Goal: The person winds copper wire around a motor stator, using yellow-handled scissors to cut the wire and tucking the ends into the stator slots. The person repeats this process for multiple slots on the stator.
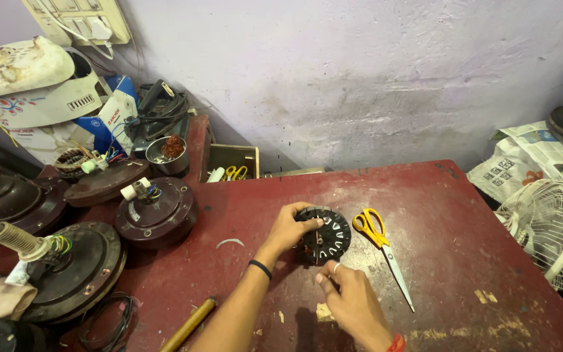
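Stator core (326, 236), a black toothed disc, lies near the middle of the red table (451, 215) with both hands on it. Far left, the table edge is crowded by dark brown fan motor housings (156, 212), leaving little room there; a wooden handle (189, 324) lies at the near edge. The left hand (289, 228) is curled over the disc's upper left rim, fingers closed on it. The right hand (352, 301) pinches the lower rim between thumb and forefinger. Just right of the disc, close but apart, lie yellow-handled scissors (380, 246), blades pointing toward the near edge. Beyond them the red surface runs open to the right edge, past which stand a white fan guard (552, 225) and folded newspaper (522, 160).
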